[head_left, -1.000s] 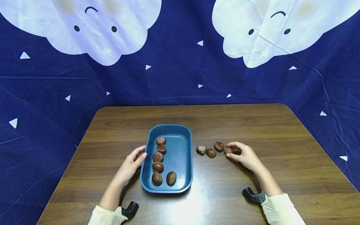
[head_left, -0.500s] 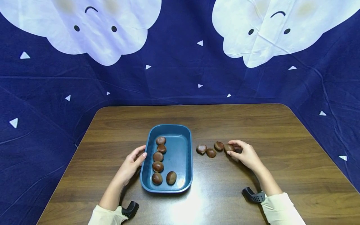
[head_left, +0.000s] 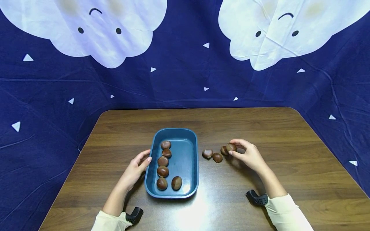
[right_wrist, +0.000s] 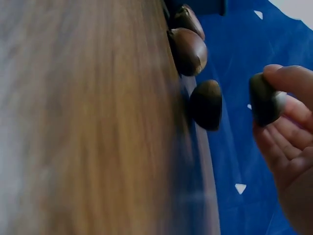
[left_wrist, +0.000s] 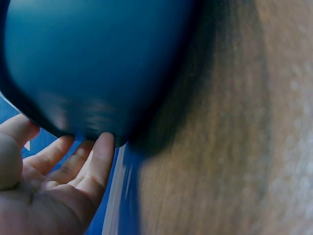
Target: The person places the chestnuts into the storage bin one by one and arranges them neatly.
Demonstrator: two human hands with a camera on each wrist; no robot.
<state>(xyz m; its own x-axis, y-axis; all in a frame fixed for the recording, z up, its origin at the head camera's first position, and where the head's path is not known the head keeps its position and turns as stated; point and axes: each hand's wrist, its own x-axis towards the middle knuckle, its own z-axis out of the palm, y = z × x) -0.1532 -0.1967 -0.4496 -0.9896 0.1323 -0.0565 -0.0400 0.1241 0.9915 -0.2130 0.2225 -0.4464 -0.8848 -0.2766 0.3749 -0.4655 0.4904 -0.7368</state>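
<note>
My right hand (head_left: 251, 156) pinches a chestnut (head_left: 231, 147) between thumb and fingers. It is held just above the table, partly covering another chestnut (head_left: 224, 150) in the head view. The right wrist view shows the pinched chestnut (right_wrist: 264, 99) apart from the others. Two more chestnuts, a paler one (head_left: 207, 153) and a darker one (head_left: 217, 157), lie on the table between that hand and the blue tray (head_left: 197, 163). My left hand (head_left: 135, 169) holds the tray's left side, thumb at the rim and fingertips (left_wrist: 103, 142) against the outer wall.
Inside the tray, several chestnuts form a column along the left side, including one chestnut (head_left: 163, 171). A separate chestnut (head_left: 176, 183) lies near the front right. The wooden table (head_left: 260, 125) ends at a blue cloth backdrop (head_left: 185, 80).
My right hand has lifted the chestnut off the table and moved it slightly left and away from me. My left hand and the tray stay in place.
</note>
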